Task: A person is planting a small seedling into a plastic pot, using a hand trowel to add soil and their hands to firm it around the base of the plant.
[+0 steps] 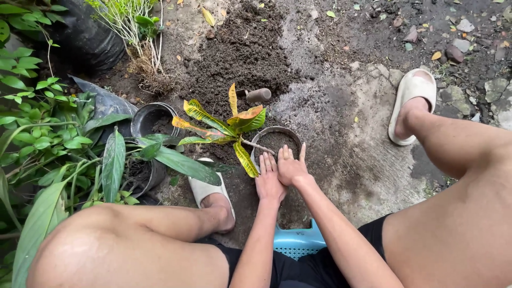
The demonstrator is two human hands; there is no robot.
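A small round pot point(268, 130) filled with dark soil sits on the ground between my feet. A croton cutting with yellow and green leaves point(224, 127) leans out of it to the left. My left hand point(268, 181) and my right hand point(291, 166) lie flat, side by side, palms down on the soil at the pot's near edge. Both have fingers stretched and hold nothing. A trowel with a brown handle point(257, 95) lies in the soil heap point(242, 50) beyond the pot.
An empty black pot point(152, 118) stands left of the plant, and another pot with broad green leaves point(140, 173) sits nearer me. Leafy plants crowd the left edge. My feet in pale slides point(205, 188) point(408, 101) flank the pot. A blue stool point(297, 241) is under me.
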